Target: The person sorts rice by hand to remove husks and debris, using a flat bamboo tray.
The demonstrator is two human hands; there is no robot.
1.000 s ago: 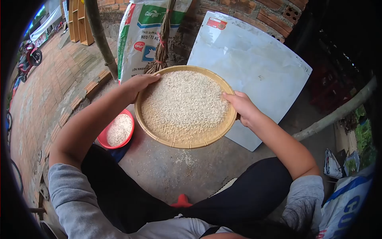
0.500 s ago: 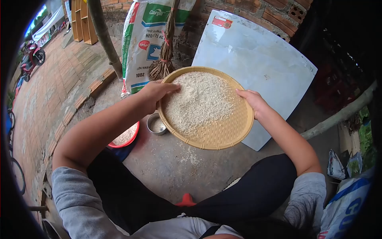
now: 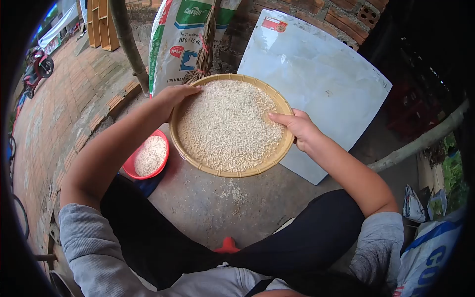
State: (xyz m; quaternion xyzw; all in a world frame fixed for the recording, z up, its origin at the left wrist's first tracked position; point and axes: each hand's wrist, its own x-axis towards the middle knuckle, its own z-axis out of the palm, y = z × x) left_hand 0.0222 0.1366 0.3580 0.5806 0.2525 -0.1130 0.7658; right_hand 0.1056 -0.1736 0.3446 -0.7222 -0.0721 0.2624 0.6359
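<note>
Both hands hold a round woven winnowing basket (image 3: 232, 174) above the floor. Pale rice grains (image 3: 227, 126) are spread over most of its bed. My left hand (image 3: 174, 97) grips the left rim, thumb over the edge and the other fingers hidden beneath. On the right rim, my right hand (image 3: 299, 127) is closed with its thumb lying on the inner side. Below my left forearm stands a red bowl (image 3: 165, 166) with more grain in it. Some loose grains (image 3: 232, 192) lie scattered on the concrete under the basket.
A white board (image 3: 321, 94) leans toward the brick wall (image 3: 302, 20). A Cargill feed sack (image 3: 168, 59) and a straw broom (image 3: 205, 54) stand behind the basket. A bamboo pole (image 3: 126, 44) rises at left, and another pole (image 3: 420, 141) slants at right.
The basket and both hands have shifted left. The grains have spread toward the right and near side, covering bare weave. The metal tin beside the red bowl is now hidden by the basket.
</note>
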